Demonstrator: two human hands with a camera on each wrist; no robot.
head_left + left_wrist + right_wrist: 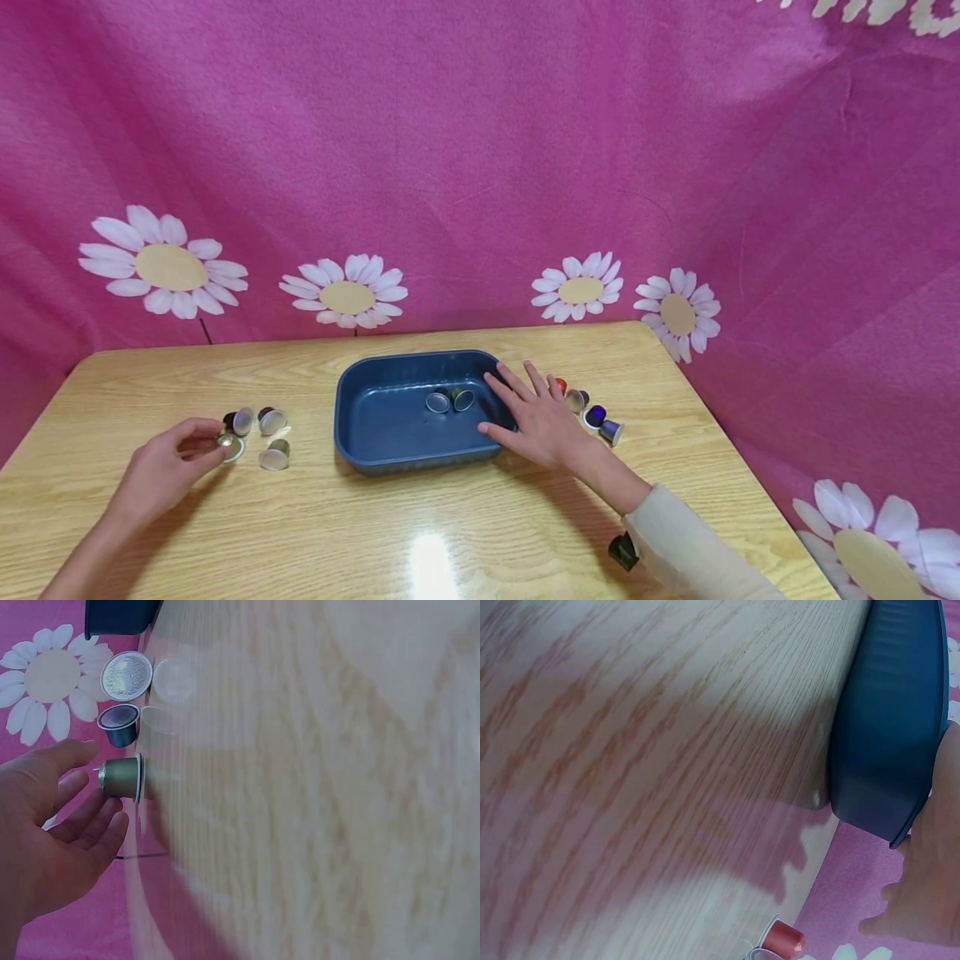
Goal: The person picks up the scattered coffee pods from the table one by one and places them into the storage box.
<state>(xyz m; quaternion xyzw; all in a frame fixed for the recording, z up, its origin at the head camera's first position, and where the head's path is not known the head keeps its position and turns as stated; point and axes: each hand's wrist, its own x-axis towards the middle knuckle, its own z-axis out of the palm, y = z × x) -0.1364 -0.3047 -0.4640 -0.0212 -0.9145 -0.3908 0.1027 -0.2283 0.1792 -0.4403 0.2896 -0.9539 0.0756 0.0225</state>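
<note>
My left hand [161, 471] is at a green coffee capsule [120, 778] that stands rim-down on the table. In the left wrist view its fingers are spread around the capsule, loosely bent, with fingertips close to its sides. Beside it are a dark capsule [242, 421], another with its pale lid showing [272, 421], and an olive one on its side [276, 455]. My right hand [538, 421] reaches over the right end of a blue rectangular dish [420, 457], fingers spread and straight, holding nothing. Two capsules [462, 400] lie inside the dish.
Right of the dish, partly behind my right hand, are a red capsule [785, 940], a blue one [595, 416], a purple one [611, 432] and others. A black capsule [622, 552] lies by my right sleeve. A pink flowered cloth [465, 167] hangs behind the wooden table [360, 533].
</note>
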